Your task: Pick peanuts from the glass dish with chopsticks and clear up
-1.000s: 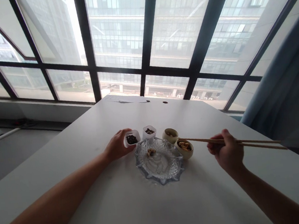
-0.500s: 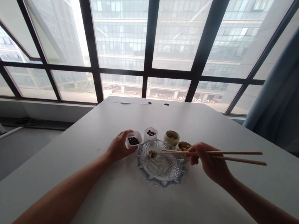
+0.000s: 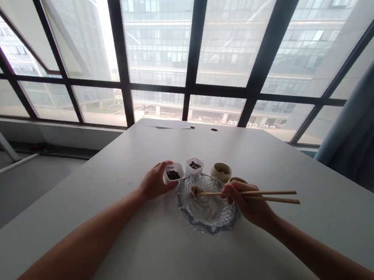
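My left hand (image 3: 159, 180) is closed around the side of a small white cup (image 3: 168, 178) with dark pieces (image 3: 173, 175) inside. In my right hand (image 3: 247, 200) is a pair of wooden chopsticks (image 3: 273, 195). Their tips reach a little heap of pale and dark bits (image 3: 196, 190) in a scalloped clear glass bowl (image 3: 211, 226). Whether the tips pinch a piece is too small to tell. Behind the bowl stand a second white cup (image 3: 195, 170) with dark pieces and a greenish cup (image 3: 218, 175) with light pieces. Another small cup (image 3: 238, 181) is partly hidden by my right hand.
Everything stands on a large white table (image 3: 146, 260). Papers (image 3: 168, 124) lie at its far end, near a dark round hole (image 3: 214, 129). Large windows rise beyond, and a blue curtain (image 3: 361, 112) hangs at the right.
My right hand has moved left, bringing the chopstick tips from beside the heap onto it. It now covers more of the rightmost cup. My left hand still grips the white cup.
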Action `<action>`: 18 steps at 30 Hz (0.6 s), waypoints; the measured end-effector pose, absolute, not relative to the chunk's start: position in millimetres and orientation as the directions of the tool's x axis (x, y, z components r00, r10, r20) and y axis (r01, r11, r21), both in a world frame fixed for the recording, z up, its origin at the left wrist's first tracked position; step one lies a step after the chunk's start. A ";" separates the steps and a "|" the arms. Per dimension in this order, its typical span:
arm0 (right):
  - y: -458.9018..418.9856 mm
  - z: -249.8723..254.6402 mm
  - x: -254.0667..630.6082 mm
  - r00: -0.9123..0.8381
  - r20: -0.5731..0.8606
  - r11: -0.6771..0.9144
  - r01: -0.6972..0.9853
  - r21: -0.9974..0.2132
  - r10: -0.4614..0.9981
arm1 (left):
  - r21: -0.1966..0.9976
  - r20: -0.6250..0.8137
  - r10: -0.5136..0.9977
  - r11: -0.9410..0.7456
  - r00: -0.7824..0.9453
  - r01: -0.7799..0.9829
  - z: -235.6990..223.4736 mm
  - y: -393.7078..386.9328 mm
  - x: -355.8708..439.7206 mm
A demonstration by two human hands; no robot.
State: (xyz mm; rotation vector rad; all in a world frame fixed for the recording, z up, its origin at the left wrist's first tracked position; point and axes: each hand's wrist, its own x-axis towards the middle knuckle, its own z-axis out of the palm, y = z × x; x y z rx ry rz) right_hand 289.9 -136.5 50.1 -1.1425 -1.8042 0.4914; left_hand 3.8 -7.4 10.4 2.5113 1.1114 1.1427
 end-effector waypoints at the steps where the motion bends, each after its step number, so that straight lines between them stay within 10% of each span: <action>1: -135.0 50.0 289.8 -0.157 0.480 0.491 0.488 -0.722 0.863 | 0.423 0.584 0.689 -0.709 0.429 0.564 10.4 -7.4 3.7; 18: -130.5 52.8 284.0 -0.193 0.496 0.529 0.415 -0.740 0.846 | 0.411 0.598 0.674 -0.723 0.435 0.555 10.3 -7.8 3.8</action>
